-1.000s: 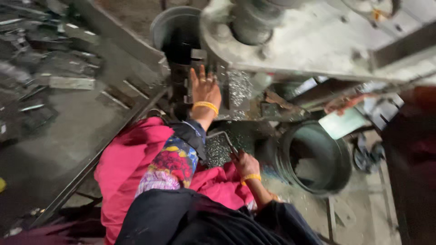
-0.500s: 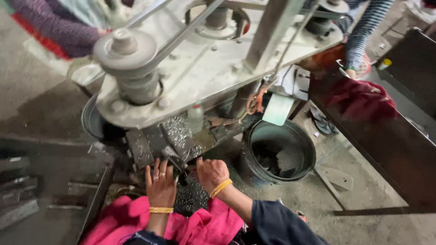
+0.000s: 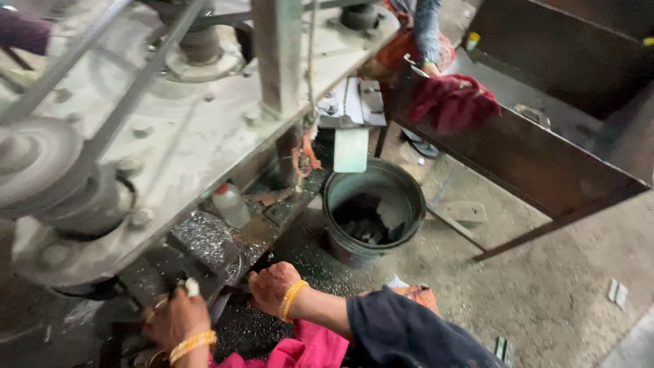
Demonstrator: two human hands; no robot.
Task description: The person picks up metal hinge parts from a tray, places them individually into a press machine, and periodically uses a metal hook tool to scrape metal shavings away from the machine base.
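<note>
Both hands work low at the machine's dark bed (image 3: pixel 174 262), strewn with metal shavings. The left hand (image 3: pixel 178 317) pinches a small pale piece (image 3: pixel 192 286) there; the right hand (image 3: pixel 271 286) is clenched just beside it. A black bucket (image 3: pixel 373 208) stands near.

- Machine plate (image 3: pixel 204 129): matt, dusty grey metal.
- Bucket (image 3: pixel 373 204): dull, dark, possibly metal.
- Rag (image 3: pixel 453 102): soft red cloth.
- Bottle (image 3: pixel 230 204): cloudy plastic.
- Floor (image 3: pixel 545 286): rough concrete.
</note>
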